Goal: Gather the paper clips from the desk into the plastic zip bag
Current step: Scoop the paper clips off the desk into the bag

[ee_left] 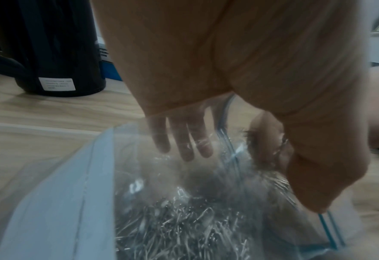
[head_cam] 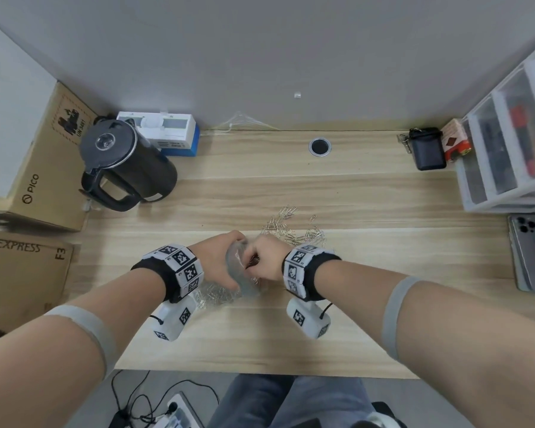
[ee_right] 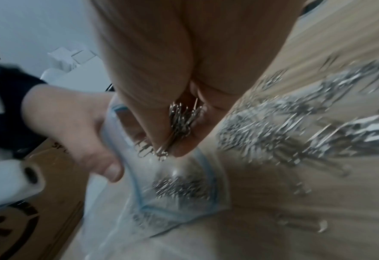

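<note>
A clear plastic zip bag (head_cam: 243, 278) with a blue zip strip lies on the wooden desk (head_cam: 368, 288), and its mouth is raised. My left hand (head_cam: 226, 267) grips the bag's rim, thumb on one side (ee_right: 108, 168) and fingers behind the plastic (ee_left: 182, 140). Inside the bag lie many silver paper clips (ee_left: 184, 228). Over the bag's mouth (ee_right: 184, 190), my right hand (ee_right: 170, 149) pinches a bunch of paper clips (ee_right: 179, 119). A loose pile of paper clips (head_cam: 291, 227) is spread on the desk just beyond my hands.
A black kettle (head_cam: 121, 168) and a white-and-blue box (head_cam: 167, 131) stand at the back left, beside cardboard boxes (head_cam: 44, 168). Plastic drawers (head_cam: 507, 149), a black pouch (head_cam: 428, 149) and a phone (head_cam: 528, 251) line the right side. A cable hole (head_cam: 319, 146) is near the wall.
</note>
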### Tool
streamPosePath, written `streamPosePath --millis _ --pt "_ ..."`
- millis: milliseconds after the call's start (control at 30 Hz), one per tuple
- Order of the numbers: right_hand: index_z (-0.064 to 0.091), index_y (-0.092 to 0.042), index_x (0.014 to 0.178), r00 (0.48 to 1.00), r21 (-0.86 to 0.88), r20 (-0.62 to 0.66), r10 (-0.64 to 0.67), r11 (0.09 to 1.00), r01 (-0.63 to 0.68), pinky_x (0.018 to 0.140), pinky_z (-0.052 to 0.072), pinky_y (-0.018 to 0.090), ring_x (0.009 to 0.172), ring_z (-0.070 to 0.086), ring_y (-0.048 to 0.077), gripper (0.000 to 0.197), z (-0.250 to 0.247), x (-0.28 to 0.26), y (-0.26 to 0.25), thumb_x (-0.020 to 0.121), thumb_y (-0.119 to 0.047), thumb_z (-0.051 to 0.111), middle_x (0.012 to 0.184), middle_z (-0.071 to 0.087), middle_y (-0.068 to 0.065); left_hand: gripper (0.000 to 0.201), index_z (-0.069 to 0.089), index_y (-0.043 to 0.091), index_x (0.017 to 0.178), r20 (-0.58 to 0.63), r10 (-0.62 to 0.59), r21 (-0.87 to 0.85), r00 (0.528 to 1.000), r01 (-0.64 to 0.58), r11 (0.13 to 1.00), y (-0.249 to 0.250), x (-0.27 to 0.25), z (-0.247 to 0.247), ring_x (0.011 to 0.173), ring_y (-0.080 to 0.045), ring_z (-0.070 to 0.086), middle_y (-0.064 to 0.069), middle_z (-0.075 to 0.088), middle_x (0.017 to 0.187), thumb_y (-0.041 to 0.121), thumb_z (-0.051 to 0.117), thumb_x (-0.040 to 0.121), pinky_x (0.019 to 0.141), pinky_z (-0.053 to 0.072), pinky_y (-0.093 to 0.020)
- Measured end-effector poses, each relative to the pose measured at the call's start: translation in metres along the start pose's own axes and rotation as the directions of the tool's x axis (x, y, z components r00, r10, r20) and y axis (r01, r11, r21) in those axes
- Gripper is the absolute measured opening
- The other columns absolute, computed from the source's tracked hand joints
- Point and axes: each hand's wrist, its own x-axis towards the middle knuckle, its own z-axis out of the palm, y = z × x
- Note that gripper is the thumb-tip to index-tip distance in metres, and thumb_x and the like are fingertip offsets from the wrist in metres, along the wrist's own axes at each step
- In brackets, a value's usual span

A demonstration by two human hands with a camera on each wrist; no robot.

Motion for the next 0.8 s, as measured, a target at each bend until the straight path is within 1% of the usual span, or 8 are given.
streamPosePath --millis 67,167,300,400,533,600,667,800 --pt "0.075 -0.012 0.092 1.000 -0.087 0.009 0.026 0.996 -0.025 0.076 0.050 0.026 0.088 0.064 0.020 0.013 0.013 0.003 -0.013 0.081 -0.007 0.071 0.099 0.069 0.003 0.098 0.042 0.023 0.128 0.003 0.017 -0.026 1.000 -0.017 1.000 0.002 -0.003 -0.001 0.092 -0.006 0.065 0.008 0.064 0.108 0.039 0.091 0.045 0.074 0.053 -0.018" --pt "0.070 0.000 0.099 0.997 -0.174 0.060 0.054 0.984 -0.042 0.071 0.051 0.029 0.093 0.066 0.029 0.016 0.021 0.005 -0.022 0.084 -0.003 0.063 0.099 0.069 0.015 0.107 0.044 0.024 0.129 -0.001 0.018 -0.025 1.000 -0.018 1.000 0.002 -0.007 0.002 0.096 -0.010 0.065 0.007 0.064 0.111 0.053 0.086 0.036 0.083 0.056 -0.028" --pt "0.073 -0.011 0.102 0.999 -0.136 0.047 -0.001 0.991 0.007 0.075 0.046 0.023 0.096 0.066 0.024 0.020 0.014 -0.002 -0.014 0.085 -0.007 0.062 0.105 0.070 0.007 0.102 0.045 0.024 0.131 -0.006 -0.010 -0.012 1.000 0.010 1.000 -0.001 -0.008 0.004 0.096 -0.012 0.068 0.006 0.067 0.110 0.043 0.089 0.041 0.087 0.058 -0.036" --pt "0.077 -0.019 0.094 0.998 0.005 -0.058 -0.006 1.000 0.007 0.079 0.052 0.023 0.087 0.068 0.016 0.019 -0.004 -0.011 -0.004 0.083 -0.011 0.064 0.094 0.073 -0.005 0.091 0.045 0.026 0.129 -0.030 -0.033 0.029 0.999 0.034 0.999 -0.003 -0.007 0.006 0.089 -0.012 0.067 0.008 0.067 0.103 0.032 0.092 0.052 0.078 0.058 -0.030" --pt "0.073 -0.015 0.092 0.974 0.017 -0.133 0.181 0.983 -0.180 0.080 0.057 0.031 0.082 0.067 0.017 0.016 -0.034 -0.018 0.021 0.088 -0.012 0.058 0.085 0.070 -0.003 0.084 0.043 0.028 0.131 -0.066 -0.043 0.082 0.997 0.048 0.995 -0.005 -0.008 0.007 0.093 -0.016 0.064 0.006 0.061 0.105 0.029 0.089 0.060 0.080 0.056 -0.032" --pt "0.070 -0.008 0.092 0.939 0.205 -0.039 0.341 0.923 -0.326 0.072 0.058 0.035 0.075 0.068 0.021 0.016 -0.040 -0.024 0.034 0.093 -0.011 0.054 0.087 0.072 0.008 0.086 0.043 0.027 0.132 -0.062 -0.044 0.080 0.997 0.049 0.996 -0.007 -0.009 0.008 0.090 -0.015 0.063 0.008 0.060 0.103 0.030 0.089 0.059 0.076 0.056 -0.031" --pt "0.067 -0.004 0.089 0.901 0.376 0.119 0.417 0.821 -0.429 0.059 0.057 0.032 0.064 0.068 0.024 0.018 -0.035 -0.028 0.041 0.095 -0.007 0.050 0.081 0.070 0.014 0.087 0.043 0.029 0.131 -0.060 -0.043 0.081 0.997 0.048 0.996 -0.008 -0.009 0.010 0.085 -0.011 0.060 0.014 0.057 0.098 0.031 0.090 0.058 0.071 0.052 -0.027" --pt "0.064 0.004 0.098 0.853 0.405 0.381 0.357 0.765 -0.501 0.059 0.059 0.033 0.068 0.072 0.023 0.014 -0.006 -0.023 0.062 0.096 0.005 0.050 0.089 0.071 0.023 0.090 0.044 0.032 0.129 -0.056 -0.043 0.106 0.998 0.049 0.993 -0.010 -0.011 0.013 0.094 -0.012 0.063 0.009 0.061 0.108 0.039 0.092 0.053 0.085 0.056 -0.034"
